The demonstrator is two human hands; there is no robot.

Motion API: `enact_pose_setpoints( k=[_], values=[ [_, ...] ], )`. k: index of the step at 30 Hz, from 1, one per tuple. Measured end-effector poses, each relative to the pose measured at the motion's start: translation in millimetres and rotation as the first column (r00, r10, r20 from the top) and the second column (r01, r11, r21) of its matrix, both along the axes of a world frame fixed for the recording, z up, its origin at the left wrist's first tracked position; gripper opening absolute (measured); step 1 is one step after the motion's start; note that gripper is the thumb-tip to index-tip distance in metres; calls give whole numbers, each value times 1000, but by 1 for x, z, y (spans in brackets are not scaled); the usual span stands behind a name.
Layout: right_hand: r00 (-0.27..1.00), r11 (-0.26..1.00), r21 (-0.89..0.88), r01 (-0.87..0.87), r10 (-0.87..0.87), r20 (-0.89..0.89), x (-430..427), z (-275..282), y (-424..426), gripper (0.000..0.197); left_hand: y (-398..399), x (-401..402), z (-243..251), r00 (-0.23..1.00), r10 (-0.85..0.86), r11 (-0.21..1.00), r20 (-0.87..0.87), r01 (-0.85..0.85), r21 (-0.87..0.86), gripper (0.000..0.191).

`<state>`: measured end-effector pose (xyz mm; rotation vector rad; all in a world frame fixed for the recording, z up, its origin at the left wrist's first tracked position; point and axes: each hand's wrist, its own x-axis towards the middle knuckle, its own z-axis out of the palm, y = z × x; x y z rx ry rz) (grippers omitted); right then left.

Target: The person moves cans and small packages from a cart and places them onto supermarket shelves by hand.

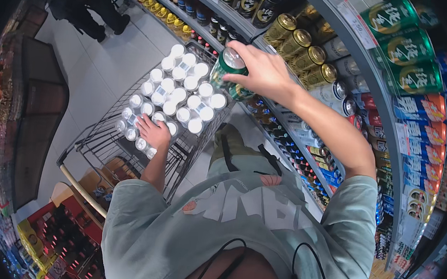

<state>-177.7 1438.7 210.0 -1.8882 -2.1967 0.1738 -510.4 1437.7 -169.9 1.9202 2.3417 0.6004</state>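
Observation:
My right hand (265, 72) grips a green beverage can (230, 64) near its silvery top, between thumb and fingers, beside the shelf. More green can surface (240, 92) shows just below it; whether the two are joined I cannot tell. To the left, my left hand (154, 132) rests with spread fingers on packs of cans (170, 107) with bright silvery tops. These packs stand in a wire shopping cart (101, 128), several of them side by side, and paper-like labels show on some tops.
Shelves with gold cans (300, 40), black cans (265, 7) and green can packs (404, 51) curve along the right. Yellow-capped bottles (170, 17) line a low shelf. Another person (95, 8) stands at the upper left. A dark display case (37, 123) borders the aisle floor.

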Motion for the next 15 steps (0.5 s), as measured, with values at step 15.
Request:
enact_pose_setpoints(
  k=[15],
  values=[
    [996, 1000, -9, 28, -27, 91, 30, -282, 69, 74, 5, 4, 8, 999, 28, 1000, 14, -28, -7, 66]
  ],
)
